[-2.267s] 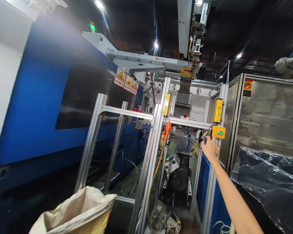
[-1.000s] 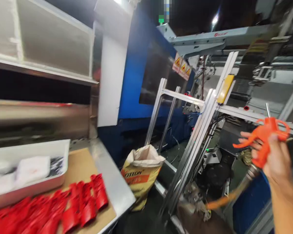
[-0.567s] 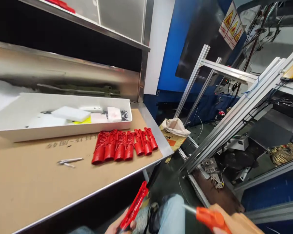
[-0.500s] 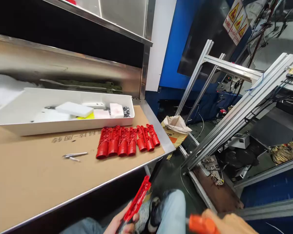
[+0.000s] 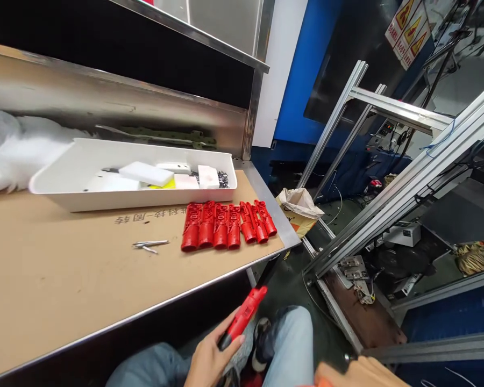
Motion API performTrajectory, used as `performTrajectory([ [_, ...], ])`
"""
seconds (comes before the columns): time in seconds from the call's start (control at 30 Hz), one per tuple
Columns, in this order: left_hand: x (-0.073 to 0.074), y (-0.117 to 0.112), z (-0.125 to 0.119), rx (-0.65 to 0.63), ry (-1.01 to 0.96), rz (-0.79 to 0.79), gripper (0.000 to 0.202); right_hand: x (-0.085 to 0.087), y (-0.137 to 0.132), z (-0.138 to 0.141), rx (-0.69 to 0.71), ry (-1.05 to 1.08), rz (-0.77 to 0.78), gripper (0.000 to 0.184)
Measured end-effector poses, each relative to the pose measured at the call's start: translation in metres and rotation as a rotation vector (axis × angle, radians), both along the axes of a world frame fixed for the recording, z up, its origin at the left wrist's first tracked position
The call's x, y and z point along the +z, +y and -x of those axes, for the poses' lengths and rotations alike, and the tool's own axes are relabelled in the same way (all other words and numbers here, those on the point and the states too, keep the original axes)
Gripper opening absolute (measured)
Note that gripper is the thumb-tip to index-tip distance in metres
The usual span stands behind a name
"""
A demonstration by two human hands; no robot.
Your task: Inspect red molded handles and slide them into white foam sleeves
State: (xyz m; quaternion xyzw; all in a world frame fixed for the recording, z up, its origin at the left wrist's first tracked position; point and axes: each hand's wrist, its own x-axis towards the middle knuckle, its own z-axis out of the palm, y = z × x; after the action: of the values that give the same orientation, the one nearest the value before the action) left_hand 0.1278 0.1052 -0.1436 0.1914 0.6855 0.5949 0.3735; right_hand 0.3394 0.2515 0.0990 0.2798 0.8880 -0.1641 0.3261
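My left hand (image 5: 210, 356) is closed around a long red plastic part (image 5: 247, 313) with a black lower end, held at a slant above my lap. Its smooth outer side faces up. At the bottom edge my right hand (image 5: 365, 373) is curled, smeared by motion and partly cut off. A bit of an orange-handled tool (image 5: 324, 382) shows at its fingers; the rest of that tool lies outside the view. On the table, beyond my hands, several red molded parts (image 5: 220, 228) lie side by side near the right corner.
The brown-covered table (image 5: 64, 279) has a metal front edge. Slim metal tools (image 5: 150, 244) lie on it, behind them a white bin (image 5: 141, 200) holding white blocks and small dark pieces. A paper sack (image 5: 300, 212) and an aluminum frame (image 5: 391, 196) stand to the right.
The red part in my left hand has been turned, from its ribbed, open side to its smooth side. My right hand and the orange-handled tool have dropped lower. The camera view has shifted left.
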Motion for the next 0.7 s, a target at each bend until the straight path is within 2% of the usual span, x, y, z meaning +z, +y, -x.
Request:
performTrajectory([
  [0.1, 0.003, -0.006, -0.001, -0.046, 0.222, 0.117, 0.055, 0.01, 0.001, 0.003, -0.06, 0.08, -0.047, 0.029],
  [0.2, 0.011, -0.012, -0.003, -0.094, 0.38, 0.19, 0.046, 0.018, 0.002, 0.003, -0.032, 0.069, 0.011, 0.027],
  [0.33, 0.023, -0.018, -0.003, -0.151, 0.513, 0.214, 0.04, 0.021, 0.004, 0.005, -0.056, 0.097, -0.053, 0.033],
  [0.4, 0.026, -0.021, -0.001, -0.179, 0.549, 0.201, 0.04, 0.019, 0.006, 0.006, -0.023, 0.044, -0.031, 0.029],
  [0.6, 0.018, -0.032, 0.01, -0.217, 0.555, 0.196, 0.04, 0.013, 0.01, 0.006, -0.03, 0.074, -0.002, 0.034],
  [0.7, 0.015, -0.034, 0.011, -0.143, 0.248, 0.124, 0.044, 0.015, 0.007, 0.009, -0.013, 0.055, 0.033, 0.032],
])
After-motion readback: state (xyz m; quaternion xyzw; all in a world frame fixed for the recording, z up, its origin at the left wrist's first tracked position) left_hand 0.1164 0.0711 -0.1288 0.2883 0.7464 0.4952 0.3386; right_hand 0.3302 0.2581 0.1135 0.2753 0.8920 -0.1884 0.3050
